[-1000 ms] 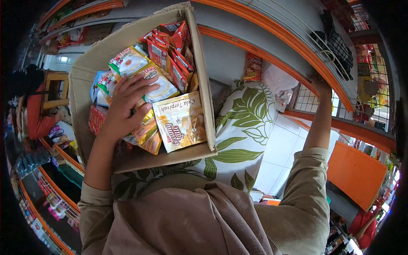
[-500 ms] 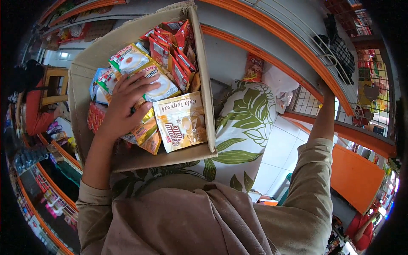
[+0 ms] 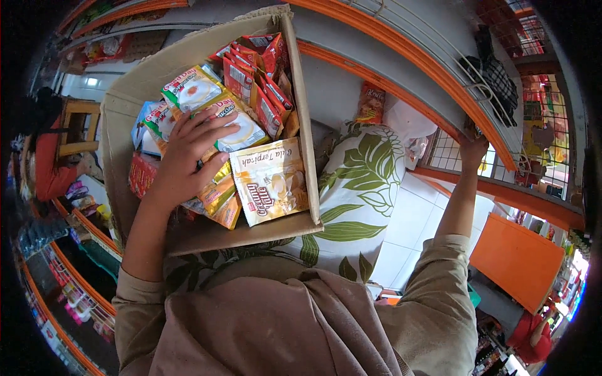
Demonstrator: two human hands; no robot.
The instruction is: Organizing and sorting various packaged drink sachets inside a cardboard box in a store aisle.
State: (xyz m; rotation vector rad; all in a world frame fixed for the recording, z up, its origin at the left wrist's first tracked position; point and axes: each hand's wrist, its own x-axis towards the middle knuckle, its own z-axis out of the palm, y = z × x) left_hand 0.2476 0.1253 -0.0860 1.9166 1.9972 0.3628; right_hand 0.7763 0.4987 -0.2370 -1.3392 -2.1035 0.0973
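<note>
My left hand [image 3: 191, 156] lies with fingers stretched out over coffee sachets [image 3: 241, 135] in an open cardboard box [image 3: 263, 235]. By its thumb, a cream and gold drink sachet [image 3: 273, 182] leans at the box's near right corner. Red sachets [image 3: 251, 72] stand in a bunch along the far right side. My right hand [image 3: 473, 149] is stretched out to the right at the orange-edged shelf. Its fingers look closed around something small and dark, partly hidden by the shelf edge and too small to name.
The box rests on a leaf-patterned cushion [image 3: 360, 182]. Beyond it are a red snack packet [image 3: 371, 103] and a white plastic bag [image 3: 411, 125]. An orange shelf rail [image 3: 401, 44] crosses above. A person in red [image 3: 533, 338] is at lower right, and stocked shelves line the left.
My right hand has drawn back a little from behind the shelf edge, showing more of itself, and its forearm has shifted left. My left hand stays on the sachets.
</note>
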